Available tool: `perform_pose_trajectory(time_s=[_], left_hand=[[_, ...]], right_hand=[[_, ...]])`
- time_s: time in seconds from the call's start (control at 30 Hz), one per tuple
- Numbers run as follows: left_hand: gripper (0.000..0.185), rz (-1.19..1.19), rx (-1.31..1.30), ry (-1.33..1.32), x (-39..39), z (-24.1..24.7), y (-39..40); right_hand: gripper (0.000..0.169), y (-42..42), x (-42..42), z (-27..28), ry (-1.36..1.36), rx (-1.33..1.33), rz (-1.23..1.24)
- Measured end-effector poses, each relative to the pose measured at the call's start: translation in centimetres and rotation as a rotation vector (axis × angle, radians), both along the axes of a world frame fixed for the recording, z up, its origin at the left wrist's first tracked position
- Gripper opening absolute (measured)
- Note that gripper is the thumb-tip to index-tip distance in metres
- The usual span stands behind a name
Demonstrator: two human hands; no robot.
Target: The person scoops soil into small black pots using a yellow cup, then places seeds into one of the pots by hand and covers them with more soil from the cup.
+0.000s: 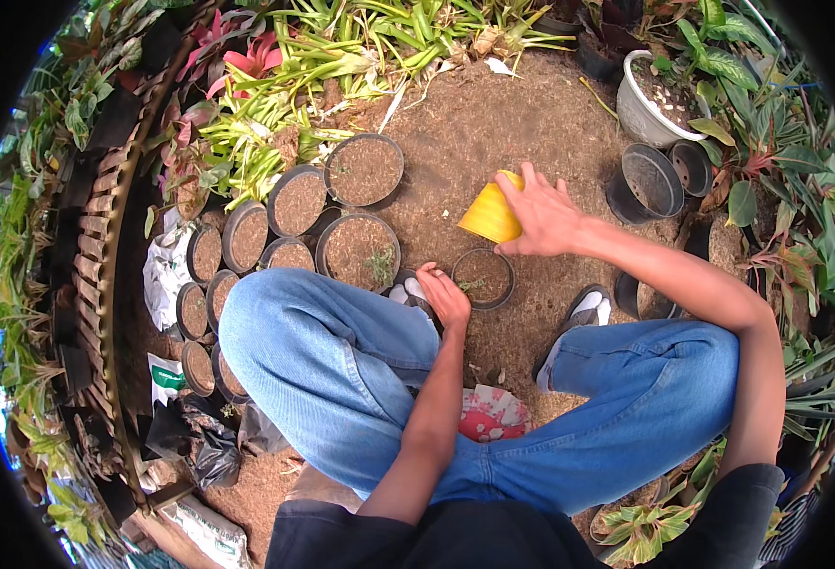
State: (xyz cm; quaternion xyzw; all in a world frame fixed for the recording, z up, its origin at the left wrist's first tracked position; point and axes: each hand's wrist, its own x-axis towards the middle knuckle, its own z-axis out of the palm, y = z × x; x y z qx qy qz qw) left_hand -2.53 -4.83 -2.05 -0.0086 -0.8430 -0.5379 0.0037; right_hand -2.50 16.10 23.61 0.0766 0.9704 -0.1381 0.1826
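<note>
My right hand [547, 213] grips a yellow plastic cup [492, 213], its fingers spread over the base and side. The cup is tilted above the soil, just beyond a small black plant pot [483, 279]. That pot holds soil, and a small green sprig [470, 285] lies at its left side. Beside this pot, on the left, is my left hand [447, 297], fingers bent and palm partly turned away. Whether it holds anything is hidden. A larger black pot [358, 250] with soil and a feathery green seedling [382, 264] stands left of my left hand.
Several soil-filled black pots [300, 203] cluster on the left. Uprooted strap-leaved plants [360, 50] lie at the far side. An unplanted black pot [646, 183] and a white pot [652, 107] stand right. My sandalled feet [588, 306] flank the small pot. Plastic bags [214, 451] lie lower left.
</note>
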Motion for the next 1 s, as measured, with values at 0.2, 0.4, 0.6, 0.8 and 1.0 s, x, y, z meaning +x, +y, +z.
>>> perform_pose_trajectory(time_s=[0.2, 0.4, 0.6, 0.8, 1.0], left_hand=[[0.023, 0.027, 0.004, 0.05, -0.4, -0.1, -0.3], [0.023, 0.076, -0.015, -0.011, -0.1, 0.0, 0.1], [0.023, 0.124, 0.008, -0.07, -0.1, -0.1, 0.0], [0.022, 0.142, 0.006, -0.011, 0.2, -0.6, 0.7], [0.023, 0.137, 0.042, -0.064, -1.0, -0.4, 2.8]], right_hand=[[0.11, -0.2, -0.2, 0.4, -0.003, -0.01, -0.01], [0.113, -0.4, -0.1, 0.4, -0.013, -0.007, 0.012], [0.112, -0.4, 0.1, 0.0, -0.033, -0.035, 0.019], [0.11, -0.3, 0.1, -0.6, -0.007, -0.029, 0.026], [0.108, 0.0, 0.2, -0.7, -0.015, -0.028, 0.017]])
